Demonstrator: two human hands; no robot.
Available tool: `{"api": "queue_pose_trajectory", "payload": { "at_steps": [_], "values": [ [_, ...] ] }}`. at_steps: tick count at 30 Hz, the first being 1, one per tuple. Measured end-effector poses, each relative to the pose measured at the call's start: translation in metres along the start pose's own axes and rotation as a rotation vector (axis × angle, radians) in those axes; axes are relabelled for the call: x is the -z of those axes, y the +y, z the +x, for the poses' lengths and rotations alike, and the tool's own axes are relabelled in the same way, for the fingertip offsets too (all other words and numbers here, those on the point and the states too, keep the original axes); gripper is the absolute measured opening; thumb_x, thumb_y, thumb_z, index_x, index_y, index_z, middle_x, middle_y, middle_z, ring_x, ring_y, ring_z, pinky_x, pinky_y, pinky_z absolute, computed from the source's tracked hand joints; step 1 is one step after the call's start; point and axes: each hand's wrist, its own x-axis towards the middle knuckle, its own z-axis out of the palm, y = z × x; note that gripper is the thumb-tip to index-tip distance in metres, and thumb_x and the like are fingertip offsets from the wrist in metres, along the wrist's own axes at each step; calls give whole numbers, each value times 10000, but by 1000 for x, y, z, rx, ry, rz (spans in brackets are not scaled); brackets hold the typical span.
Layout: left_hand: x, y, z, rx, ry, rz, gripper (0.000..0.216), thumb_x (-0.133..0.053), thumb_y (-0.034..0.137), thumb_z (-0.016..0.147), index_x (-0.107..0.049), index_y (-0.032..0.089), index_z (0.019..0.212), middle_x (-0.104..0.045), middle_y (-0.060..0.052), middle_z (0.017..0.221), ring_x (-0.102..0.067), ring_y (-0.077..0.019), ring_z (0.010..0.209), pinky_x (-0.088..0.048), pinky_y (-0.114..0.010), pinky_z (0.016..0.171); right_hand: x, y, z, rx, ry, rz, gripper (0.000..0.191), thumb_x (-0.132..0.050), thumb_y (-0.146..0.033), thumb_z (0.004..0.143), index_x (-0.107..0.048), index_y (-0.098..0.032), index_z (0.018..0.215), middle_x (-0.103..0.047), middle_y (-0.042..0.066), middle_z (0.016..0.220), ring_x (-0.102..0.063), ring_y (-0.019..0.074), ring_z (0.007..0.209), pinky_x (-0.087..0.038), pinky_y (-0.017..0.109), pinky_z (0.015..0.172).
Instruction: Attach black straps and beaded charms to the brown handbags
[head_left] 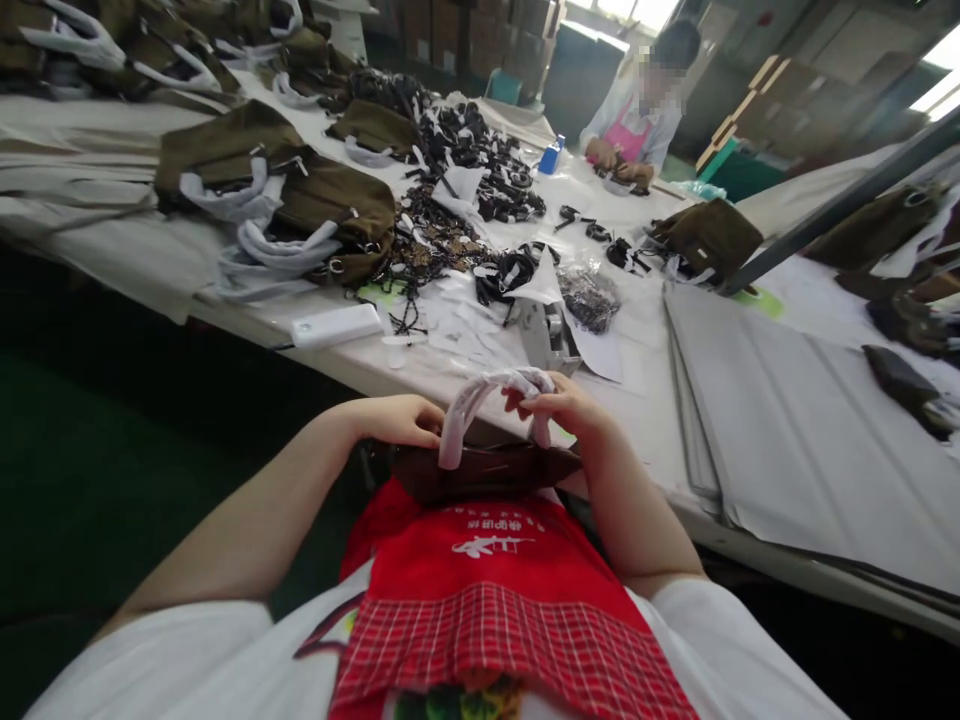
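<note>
A dark brown bag (480, 470) rests against my red apron at the table's near edge. Its handle (480, 395) is wrapped in white paper and arches up over it. My left hand (401, 420) is closed on the bag's left end beside the base of the handle. My right hand (559, 400) pinches the wrapped handle near its right end, fingers curled round the paper.
The long white table (675, 400) carries olive-brown bags (300, 190) with white-wrapped handles, a heap of black straps and hardware (480, 160), a white box (337, 325), grey sheets (787, 420) at right. Another person (637, 110) works at the far end.
</note>
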Motion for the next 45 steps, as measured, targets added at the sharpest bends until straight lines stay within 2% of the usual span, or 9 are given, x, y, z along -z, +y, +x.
{"api": "queue_pose_trajectory", "payload": {
  "at_steps": [5, 7, 11, 13, 18, 25, 32, 40, 45],
  "values": [
    [-20, 2, 23, 50, 217, 35, 322, -697, 423, 713, -791, 216, 941, -785, -26, 943, -699, -262, 904, -500, -256, 770, -25, -29, -19, 276, 437, -645, 711, -683, -521, 816, -482, -190, 1412, -452, 157, 1488, -395, 324, 1380, -306, 516, 1150],
    [-27, 3, 29, 43, 285, 2, 327, -662, 450, 749, -790, 215, 936, -784, -29, 936, -695, -271, 916, -496, -269, 768, -33, -45, -31, 293, 221, -634, 539, -544, -524, 930, -547, -180, 1345, -549, 150, 1388, -488, 298, 1290, -366, 479, 1107],
    [-28, 2, 28, 20, 412, -295, 316, -665, 424, 745, -785, 170, 891, -779, -46, 887, -697, -272, 864, -512, -314, 792, -38, -68, -47, 200, -649, -310, 473, -284, -409, 1052, -684, -157, 1028, -705, 106, 1013, -649, 197, 919, -505, 305, 865],
    [-26, 2, 25, 26, 420, -494, 321, -712, 404, 698, -777, 146, 877, -774, -57, 867, -697, -266, 821, -525, -332, 782, -38, -69, -43, 146, -799, -285, 466, -314, -387, 1050, -679, -164, 865, -703, 82, 868, -640, 171, 798, -505, 260, 777],
    [-34, 15, 17, -7, 444, -724, 314, -774, 384, 656, -759, 123, 830, -758, -70, 839, -684, -233, 782, -529, -307, 718, -65, -46, -11, -75, -48, -597, 330, -384, -290, 1021, -671, -166, 917, -711, 79, 959, -633, 184, 890, -477, 297, 861],
    [-47, 10, 3, 98, 761, -859, 371, -806, 440, 615, -687, 134, 788, -676, -35, 630, -621, -180, 565, -457, -266, 509, -134, -1, -9, -13, -553, -304, 148, -527, -256, 936, -645, -176, 978, -688, 64, 1018, -628, 207, 953, -485, 324, 916],
    [-54, -15, -3, 212, 769, -1006, 415, -829, 397, 518, -670, 148, 808, -702, -36, 690, -654, -193, 631, -502, -291, 585, -135, 43, 19, -741, 20, 428, 162, -472, -145, 926, -629, -132, 887, -685, 55, 794, -653, 121, 626, -545, 212, 573],
    [-57, -15, -5, 206, 708, -1098, 374, -809, 318, 525, -662, 147, 822, -697, -17, 661, -656, -185, 608, -527, -309, 622, -144, 53, 39, -656, -37, 175, 249, -452, -124, 983, -580, -155, 771, -620, -14, 581, -553, 79, 434, -442, 157, 402],
    [-53, -16, -6, 202, 746, -1044, 367, -814, 274, 502, -697, 138, 821, -726, -34, 719, -676, -199, 674, -536, -320, 675, -135, 45, 31, -365, -85, -632, 168, -515, -163, 949, -671, -150, 890, -741, 112, 880, -697, 230, 837, -567, 323, 777]
  ]
}}
